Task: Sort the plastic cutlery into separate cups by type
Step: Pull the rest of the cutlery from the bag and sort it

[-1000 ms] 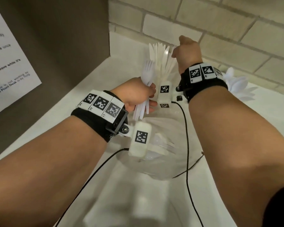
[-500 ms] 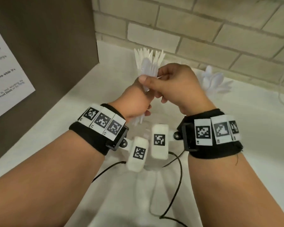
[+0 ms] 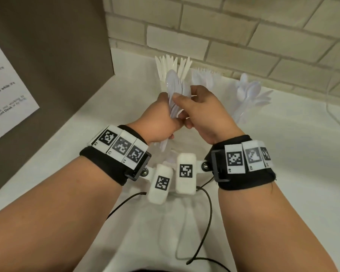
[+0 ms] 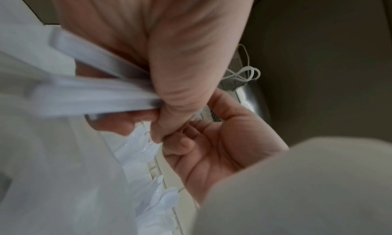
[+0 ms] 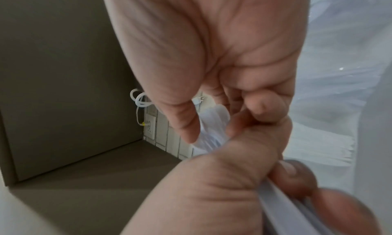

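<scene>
Fingers: the left hand (image 3: 161,122) is curled round a bundle of spoons (image 3: 175,89), gripped by the handles; the thumb and fingers of the right hand (image 3: 202,112) are pinched on one spoon at the bundle's near side.
Location: the bundle is held at centre frame in the head view, above the white counter (image 3: 283,154).
Key relation: the spoons lie directly between both hands, with the right hand touching them.
Axis: the long axis runs near-upright, bowls up and away, handles down.
Destination: the spoon cup (image 3: 247,95) is seen at right of centre, the fork cup (image 3: 204,77) and knife cup (image 3: 173,65) behind the hands.
</scene>
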Motion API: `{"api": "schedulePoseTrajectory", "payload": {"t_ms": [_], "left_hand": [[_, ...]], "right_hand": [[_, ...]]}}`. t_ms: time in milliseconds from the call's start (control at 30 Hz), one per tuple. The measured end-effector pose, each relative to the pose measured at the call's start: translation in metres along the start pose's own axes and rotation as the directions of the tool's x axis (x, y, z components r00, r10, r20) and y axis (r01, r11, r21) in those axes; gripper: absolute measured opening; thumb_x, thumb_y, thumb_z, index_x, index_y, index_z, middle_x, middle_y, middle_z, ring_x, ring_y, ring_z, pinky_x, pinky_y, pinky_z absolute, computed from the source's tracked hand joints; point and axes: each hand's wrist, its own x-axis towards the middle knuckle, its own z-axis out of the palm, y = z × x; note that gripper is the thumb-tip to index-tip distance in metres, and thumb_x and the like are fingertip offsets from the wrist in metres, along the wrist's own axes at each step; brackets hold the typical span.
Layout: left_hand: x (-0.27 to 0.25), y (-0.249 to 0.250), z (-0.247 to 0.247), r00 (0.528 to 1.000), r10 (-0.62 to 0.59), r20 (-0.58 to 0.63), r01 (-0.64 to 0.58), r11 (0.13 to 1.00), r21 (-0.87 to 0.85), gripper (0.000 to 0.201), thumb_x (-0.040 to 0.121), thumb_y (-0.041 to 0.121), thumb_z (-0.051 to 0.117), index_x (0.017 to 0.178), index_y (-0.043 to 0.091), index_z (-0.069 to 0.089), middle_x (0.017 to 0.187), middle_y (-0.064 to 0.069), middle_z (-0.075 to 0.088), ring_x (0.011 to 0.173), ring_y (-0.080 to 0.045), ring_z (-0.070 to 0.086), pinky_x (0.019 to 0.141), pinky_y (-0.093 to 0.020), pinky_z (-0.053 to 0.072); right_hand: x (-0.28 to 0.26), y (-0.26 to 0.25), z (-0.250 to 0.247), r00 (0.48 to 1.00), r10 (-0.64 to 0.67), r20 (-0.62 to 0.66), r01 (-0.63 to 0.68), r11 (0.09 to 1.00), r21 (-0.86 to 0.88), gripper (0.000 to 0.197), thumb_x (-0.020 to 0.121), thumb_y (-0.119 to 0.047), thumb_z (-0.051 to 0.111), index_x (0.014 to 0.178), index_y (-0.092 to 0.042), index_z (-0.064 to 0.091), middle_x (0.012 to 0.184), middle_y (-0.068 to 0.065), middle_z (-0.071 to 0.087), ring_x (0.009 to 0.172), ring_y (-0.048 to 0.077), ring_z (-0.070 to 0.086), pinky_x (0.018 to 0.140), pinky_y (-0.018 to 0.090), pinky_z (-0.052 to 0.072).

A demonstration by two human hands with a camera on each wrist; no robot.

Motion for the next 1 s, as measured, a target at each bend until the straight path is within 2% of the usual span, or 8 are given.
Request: {"api": "schedulePoseTrajectory", "payload": {"t_ms": [133,233,367,467,600,667,833,1000], "left_hand": [[-0.002,0.004,-0.003,0.995,0.036,-0.091,-0.019,0.984,0.176,0.041,0.089,0.019,0.061,0.118,0.003,0.036,0.099,-0.007,0.055,0.076,-0.018,0.061,0.051,-0.032,0.055],[-0.004,0.007,-0.003,0.992,0.082,-0.092,-0.055,0.963,0.264,0.038,0.089,0.018,0.058,0.117,0.003,0.037,0.09,-0.003,0.056,0.068,-0.008,0.056,0.047,-0.02,0.047],[-0.01,0.017,-0.007,0.998,0.04,-0.049,-0.033,0.99,0.139,0.042,0.085,0.015,0.065,0.112,0.008,0.033,0.09,-0.002,0.053,0.077,-0.017,0.061,0.057,-0.037,0.057],[-0.014,0.018,-0.01,0.999,0.031,-0.027,-0.029,0.997,0.07,0.057,0.078,0.014,0.074,0.119,0.009,0.034,0.099,-0.005,0.056,0.086,-0.02,0.063,0.061,-0.038,0.059],[-0.015,0.012,-0.013,0.999,0.04,0.037,-0.041,0.999,0.029,0.079,0.065,0.019,0.084,0.126,0.012,0.035,0.109,-0.006,0.061,0.098,-0.018,0.065,0.083,-0.042,0.057],[-0.017,0.011,-0.013,0.993,0.048,0.107,-0.04,0.996,-0.075,0.082,0.064,0.027,0.084,0.128,0.013,0.034,0.109,-0.007,0.062,0.097,-0.015,0.065,0.08,-0.038,0.058],[-0.021,0.014,-0.01,0.985,-0.077,0.153,0.139,0.881,-0.453,0.033,0.099,0.036,0.041,0.124,0.014,0.041,0.094,-0.006,0.053,0.074,-0.015,0.055,0.068,-0.032,0.056],[-0.018,0.012,-0.012,0.987,-0.141,0.083,0.163,0.85,-0.501,0.014,0.103,0.016,0.038,0.102,0.013,0.051,0.079,-0.004,0.052,0.068,-0.012,0.061,0.069,-0.026,0.053]], "right_hand": [[-0.001,-0.001,0.003,0.999,-0.013,0.051,0.012,1.0,0.016,0.038,0.083,-0.031,0.065,0.116,-0.012,0.054,0.101,0.018,0.067,0.071,0.021,0.061,0.052,0.03,0.041],[0.003,-0.001,0.009,1.0,-0.012,-0.013,0.012,1.0,-0.01,0.044,0.078,-0.037,0.068,0.113,-0.013,0.054,0.092,0.012,0.066,0.069,0.02,0.061,0.052,0.028,0.042],[0.005,0.001,0.006,0.997,-0.031,-0.077,0.034,0.999,0.03,0.018,0.092,-0.014,0.054,0.109,-0.008,0.054,0.078,0.01,0.063,0.055,0.017,0.055,0.045,0.024,0.04],[0.002,0.0,0.002,0.999,-0.025,-0.023,0.028,0.992,0.127,0.017,0.094,-0.006,0.047,0.109,-0.011,0.053,0.078,0.009,0.061,0.051,0.016,0.05,0.04,0.021,0.039],[0.003,0.001,-0.001,0.999,0.0,-0.034,0.006,0.983,0.184,0.02,0.091,-0.004,0.045,0.109,-0.01,0.054,0.069,0.008,0.058,0.046,0.015,0.047,0.043,0.023,0.035],[0.003,0.002,-0.002,0.998,0.016,-0.059,-0.003,0.975,0.22,0.018,0.09,-0.005,0.045,0.104,-0.011,0.055,0.071,0.01,0.059,0.048,0.017,0.049,0.047,0.026,0.038],[0.004,0.004,-0.004,0.992,0.046,-0.118,-0.001,0.935,0.355,0.01,0.095,-0.011,0.048,0.095,-0.009,0.058,0.06,0.004,0.058,0.044,0.02,0.043,0.046,0.028,0.035],[0.007,0.009,-0.023,0.98,0.02,-0.2,0.033,0.966,0.256,0.015,0.095,-0.011,0.045,0.102,-0.009,0.058,0.07,0.006,0.057,0.043,0.016,0.045,0.043,0.025,0.036]]}}
